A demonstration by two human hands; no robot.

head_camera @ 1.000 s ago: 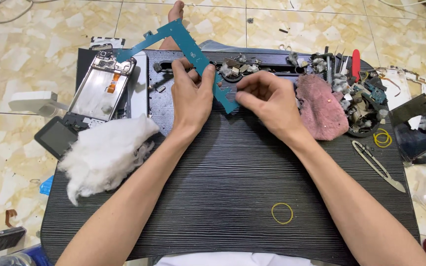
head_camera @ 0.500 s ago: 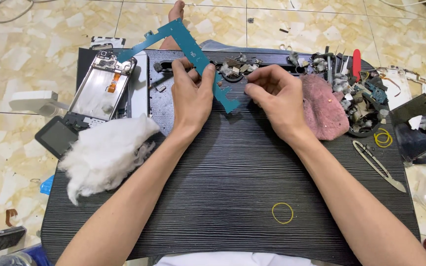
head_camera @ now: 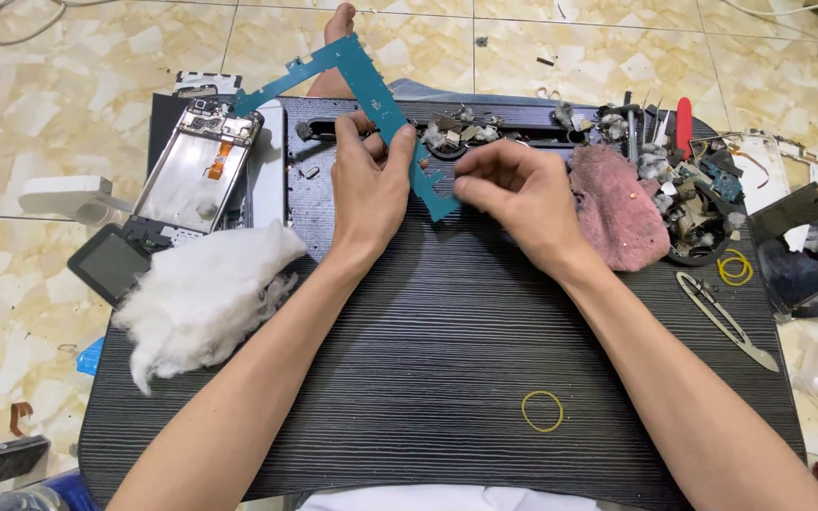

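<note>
I see a matt teal circuit board (head_camera: 385, 99), thin and rigid; a black tabletop (head_camera: 447, 360) with fine wood-grain ridges; fluffy white cotton wadding (head_camera: 205, 293); a rough, nubbly pink cloth (head_camera: 617, 203); shiny metal snips (head_camera: 726, 320); and a glossy marbled tile floor (head_camera: 30, 114).

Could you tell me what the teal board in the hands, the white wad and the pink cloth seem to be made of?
Board: likely rigid printed-circuit laminate, matte teal, thin with notched edges. White wad: probably cotton wool, fluffy and fibrous. Pink cloth: looks like nubby terry fabric, dulled by grime.
</note>
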